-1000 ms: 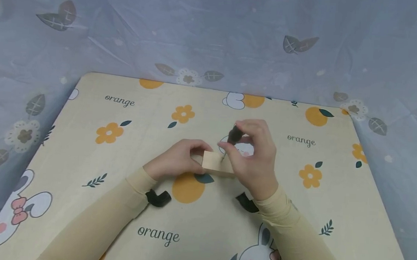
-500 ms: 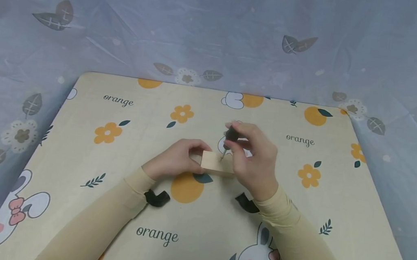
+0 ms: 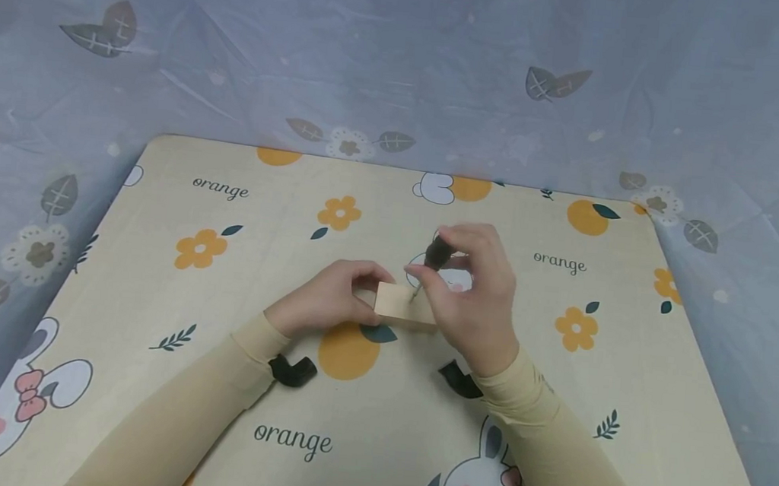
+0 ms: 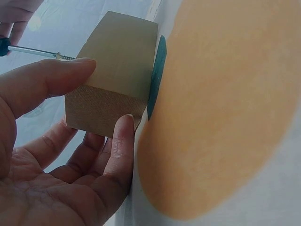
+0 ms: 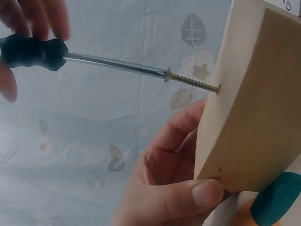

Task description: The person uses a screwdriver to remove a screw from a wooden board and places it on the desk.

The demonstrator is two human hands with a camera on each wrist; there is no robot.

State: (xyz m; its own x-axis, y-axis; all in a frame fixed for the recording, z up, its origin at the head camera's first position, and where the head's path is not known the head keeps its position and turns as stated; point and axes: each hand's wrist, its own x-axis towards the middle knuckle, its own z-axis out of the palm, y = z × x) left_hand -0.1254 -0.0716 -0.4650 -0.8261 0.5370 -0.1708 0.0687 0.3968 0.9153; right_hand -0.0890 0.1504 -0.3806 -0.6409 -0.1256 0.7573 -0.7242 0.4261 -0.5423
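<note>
Fingers (image 4: 123, 146) of the left hand (image 3: 333, 293) pinch the wooden block (image 5: 249, 103), those of the right hand (image 3: 481, 304) grip the screwdriver (image 5: 113, 64), and crooked pressure could tilt the screw (image 5: 194, 82) standing in the block's top.

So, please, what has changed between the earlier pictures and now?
Since half a second ago, the right hand has shifted its fingers around the screwdriver handle, which moved slightly right, nearly as it was one second ago. Nothing was visibly taken or released. The left hand still grips the wooden block. Whether the screw went deeper, I cannot tell.
</note>
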